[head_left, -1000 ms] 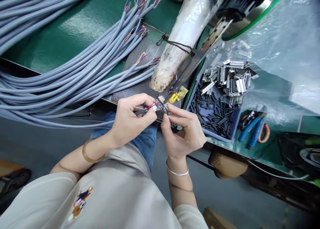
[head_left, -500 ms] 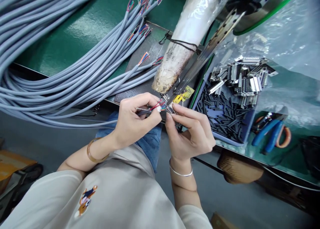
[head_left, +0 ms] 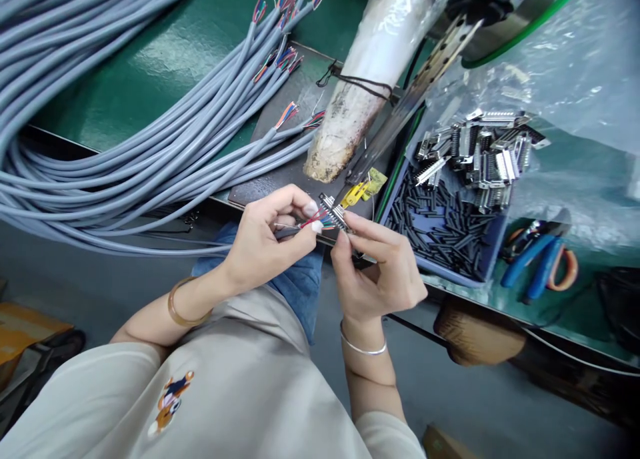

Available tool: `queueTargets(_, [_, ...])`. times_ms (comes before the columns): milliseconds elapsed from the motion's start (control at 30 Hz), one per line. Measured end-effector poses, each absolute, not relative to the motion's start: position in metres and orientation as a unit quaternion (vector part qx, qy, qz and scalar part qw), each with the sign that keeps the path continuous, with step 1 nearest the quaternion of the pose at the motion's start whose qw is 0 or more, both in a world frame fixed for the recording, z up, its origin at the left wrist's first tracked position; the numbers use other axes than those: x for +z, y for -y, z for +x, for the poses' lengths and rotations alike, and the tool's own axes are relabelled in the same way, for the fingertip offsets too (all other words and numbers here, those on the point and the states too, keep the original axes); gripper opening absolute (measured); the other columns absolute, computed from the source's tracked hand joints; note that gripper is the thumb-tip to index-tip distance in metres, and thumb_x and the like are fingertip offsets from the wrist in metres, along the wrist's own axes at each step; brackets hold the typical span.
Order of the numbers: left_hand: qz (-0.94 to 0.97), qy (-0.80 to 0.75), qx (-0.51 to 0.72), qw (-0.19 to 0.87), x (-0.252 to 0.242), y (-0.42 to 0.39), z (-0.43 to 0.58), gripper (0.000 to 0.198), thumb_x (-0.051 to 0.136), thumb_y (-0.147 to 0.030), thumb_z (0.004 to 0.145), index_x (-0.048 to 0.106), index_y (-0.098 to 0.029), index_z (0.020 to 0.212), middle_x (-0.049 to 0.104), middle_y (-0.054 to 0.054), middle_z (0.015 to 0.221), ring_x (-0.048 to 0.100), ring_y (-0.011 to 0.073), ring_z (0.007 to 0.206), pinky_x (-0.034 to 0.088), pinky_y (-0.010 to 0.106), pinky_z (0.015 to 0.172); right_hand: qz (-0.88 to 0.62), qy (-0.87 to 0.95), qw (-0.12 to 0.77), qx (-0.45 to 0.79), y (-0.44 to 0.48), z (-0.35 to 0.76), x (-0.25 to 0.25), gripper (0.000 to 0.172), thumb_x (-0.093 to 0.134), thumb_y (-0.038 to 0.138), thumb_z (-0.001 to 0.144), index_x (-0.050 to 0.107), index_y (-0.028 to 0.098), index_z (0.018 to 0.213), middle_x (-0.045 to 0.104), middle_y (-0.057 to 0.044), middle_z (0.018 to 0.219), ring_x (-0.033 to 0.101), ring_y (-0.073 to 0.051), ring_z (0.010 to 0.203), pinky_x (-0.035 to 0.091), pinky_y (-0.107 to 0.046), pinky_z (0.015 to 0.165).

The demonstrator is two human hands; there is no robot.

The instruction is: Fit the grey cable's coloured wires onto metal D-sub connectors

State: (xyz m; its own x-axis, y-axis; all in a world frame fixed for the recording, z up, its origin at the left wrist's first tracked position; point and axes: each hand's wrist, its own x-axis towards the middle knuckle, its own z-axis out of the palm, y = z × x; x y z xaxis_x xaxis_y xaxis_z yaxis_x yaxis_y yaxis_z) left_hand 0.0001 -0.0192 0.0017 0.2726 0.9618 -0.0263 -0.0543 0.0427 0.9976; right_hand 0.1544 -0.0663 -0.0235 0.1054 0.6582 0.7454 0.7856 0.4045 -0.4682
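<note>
My left hand (head_left: 265, 239) pinches the stripped end of a grey cable (head_left: 286, 232), and its thin coloured wires (head_left: 320, 220) fan out past the fingertips. Opposite it, my right hand (head_left: 383, 265) grips one end of a metal multi-pin connector (head_left: 331, 209) between thumb and fingers. The wires reach the connector's row of pins; whether each one is attached is too small to tell. Close above the connector are a yellow piece (head_left: 356, 193) and the lower end of a long metal rod with holes (head_left: 430, 79).
Many grey cables (head_left: 165, 139) with stripped ends lie on the left. A tube wrapped in stained plastic (head_left: 360, 85) slants overhead. At right are a blue tray (head_left: 483, 275) of short black sleeves (head_left: 440, 232), loose connectors (head_left: 480, 152) and blue-handled pliers (head_left: 537, 262). A spool (head_left: 530, 25) stands behind.
My left fingers have drawn slightly left. The connector has turned so that more of its pin row shows between the hands. The view has shifted a little.
</note>
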Motion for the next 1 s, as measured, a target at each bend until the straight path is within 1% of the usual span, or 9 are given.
queueTargets(100, [0.517, -0.376, 0.432, 0.636, 0.003, 0.022, -0.006, 0.023, 0.073, -0.023, 0.077, 0.06, -0.019, 0.096, 0.061, -0.004, 0.068, 0.045, 0.0046, 0.049, 0.037, 0.016, 0.045, -0.58, 0.62, 0.516, 0.111, 0.069, 0.153, -0.017, 0.012, 0.073, 0.012, 0.087, 0.065, 0.021, 0.085, 0.08, -0.001, 0.096, 0.078, -0.014, 0.085, 0.064, -0.024, 0.07])
queueTargets(200, [0.527, -0.355, 0.428, 0.643, 0.001, 0.025, -0.009, 0.019, 0.073, -0.024, 0.079, 0.064, -0.017, 0.094, 0.066, 0.0, 0.073, 0.056, 0.0074, 0.058, 0.047, 0.016, 0.053, -0.588, 0.592, 0.504, 0.221, 0.072, 0.152, -0.013, 0.012, 0.07, 0.015, 0.09, 0.065, 0.021, 0.081, 0.079, 0.0, 0.093, 0.077, -0.013, 0.082, 0.063, -0.021, 0.066])
queueTargets(300, [0.533, -0.351, 0.439, 0.632, -0.001, 0.026, -0.009, 0.013, 0.075, -0.022, 0.08, 0.065, -0.016, 0.084, 0.068, 0.001, 0.076, 0.06, 0.0082, 0.063, 0.051, 0.016, 0.059, -0.586, 0.597, 0.521, 0.17, 0.075, 0.151, -0.013, 0.01, 0.072, 0.013, 0.088, 0.066, 0.021, 0.084, 0.079, -0.001, 0.094, 0.077, -0.014, 0.086, 0.064, -0.023, 0.068])
queueTargets(433, [0.535, -0.348, 0.452, 0.624, -0.003, 0.028, -0.008, 0.013, 0.077, -0.021, 0.081, 0.065, -0.016, 0.079, 0.065, -0.001, 0.075, 0.056, 0.0065, 0.06, 0.051, 0.016, 0.058, -0.559, 0.64, 0.527, -0.01, 0.076, 0.149, -0.022, 0.019, 0.076, 0.008, 0.084, 0.068, 0.022, 0.095, 0.08, -0.001, 0.098, 0.078, -0.015, 0.087, 0.064, -0.027, 0.074])
queueTargets(500, [0.545, -0.353, 0.452, 0.612, -0.004, 0.029, -0.007, 0.012, 0.076, -0.021, 0.082, 0.065, -0.016, 0.079, 0.065, -0.001, 0.076, 0.056, 0.0065, 0.059, 0.052, 0.017, 0.059, -0.545, 0.654, 0.52, -0.07, 0.075, 0.148, -0.026, 0.022, 0.077, 0.008, 0.083, 0.068, 0.022, 0.098, 0.081, -0.001, 0.099, 0.078, -0.016, 0.085, 0.064, -0.028, 0.075])
queueTargets(600, [0.566, -0.384, 0.453, 0.572, -0.005, 0.03, -0.005, 0.008, 0.07, -0.021, 0.086, 0.067, -0.016, 0.081, 0.067, 0.001, 0.078, 0.058, 0.0077, 0.062, 0.051, 0.017, 0.058, -0.549, 0.648, 0.525, -0.044, 0.073, 0.147, -0.03, 0.019, 0.074, 0.01, 0.086, 0.067, 0.023, 0.099, 0.08, -0.002, 0.1, 0.079, -0.017, 0.088, 0.065, -0.029, 0.074])
queueTargets(700, [0.578, -0.419, 0.467, 0.522, -0.006, 0.03, -0.001, 0.007, 0.068, -0.019, 0.084, 0.067, -0.016, 0.078, 0.069, 0.002, 0.079, 0.062, 0.0093, 0.067, 0.049, 0.017, 0.058, -0.556, 0.639, 0.532, 0.012, 0.071, 0.147, -0.029, 0.015, 0.071, 0.012, 0.088, 0.066, 0.023, 0.097, 0.079, -0.003, 0.102, 0.078, -0.019, 0.092, 0.065, -0.031, 0.074])
queueTargets(833, [0.593, -0.437, 0.475, 0.482, -0.005, 0.026, 0.004, 0.008, 0.068, -0.018, 0.083, 0.065, -0.016, 0.076, 0.072, 0.003, 0.081, 0.062, 0.009, 0.066, 0.048, 0.017, 0.058, -0.551, 0.655, 0.517, -0.02, 0.067, 0.148, -0.025, 0.015, 0.074, 0.012, 0.086, 0.065, 0.023, 0.091, 0.08, -0.002, 0.102, 0.077, -0.018, 0.09, 0.064, -0.033, 0.079])
queueTargets(1000, [0.618, -0.42, 0.488, 0.452, -0.007, 0.024, 0.005, 0.007, 0.066, -0.015, 0.084, 0.065, -0.016, 0.078, 0.074, 0.003, 0.086, 0.063, 0.0087, 0.067, 0.049, 0.018, 0.062, -0.55, 0.65, 0.524, -0.027, 0.062, 0.15, -0.024, 0.017, 0.076, 0.012, 0.084, 0.064, 0.023, 0.087, 0.08, -0.002, 0.101, 0.077, -0.017, 0.085, 0.063, -0.032, 0.075])
